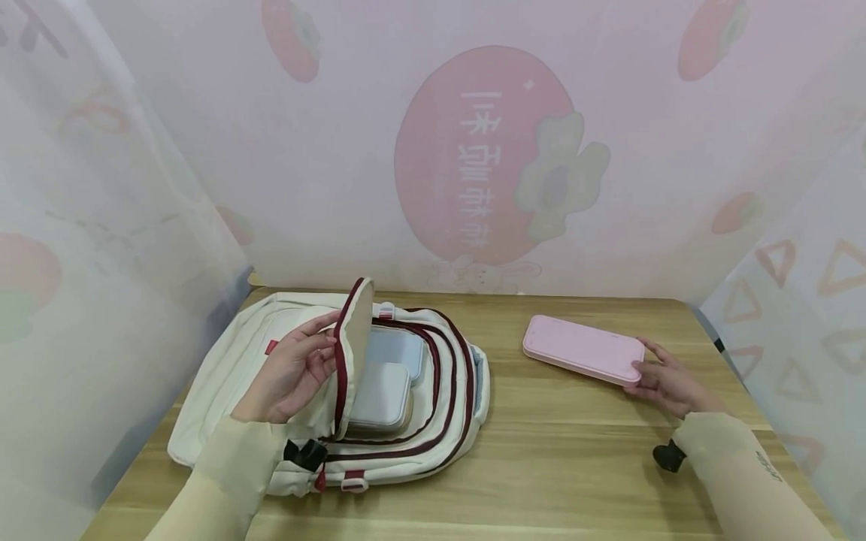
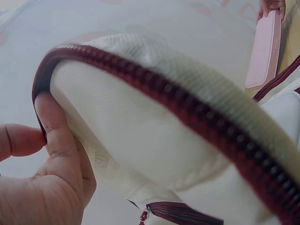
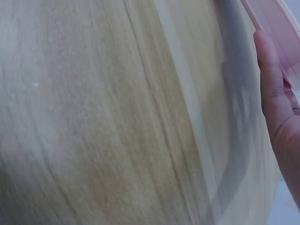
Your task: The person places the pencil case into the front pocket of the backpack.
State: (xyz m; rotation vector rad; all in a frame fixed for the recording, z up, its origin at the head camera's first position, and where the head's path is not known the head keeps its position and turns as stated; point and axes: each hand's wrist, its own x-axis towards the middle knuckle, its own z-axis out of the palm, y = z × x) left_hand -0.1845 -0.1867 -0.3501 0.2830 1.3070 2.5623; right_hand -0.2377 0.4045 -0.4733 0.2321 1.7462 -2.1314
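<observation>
A cream backpack with dark red zips lies on the table at the left. My left hand pinches the zipped edge of its raised pocket flap between thumb and fingers, as the left wrist view also shows. Inside the unzipped pocket sit a clear-sided box with a pale lid and a light blue box. At the right, my right hand grips one end of a long pink case, thumb on the near side. In the right wrist view only part of the case shows.
The wooden table carries the backpack and stretches between it and the right hand. A pale curtain with strawberry prints hangs behind and on both sides. A dark red zip pull dangles below the flap.
</observation>
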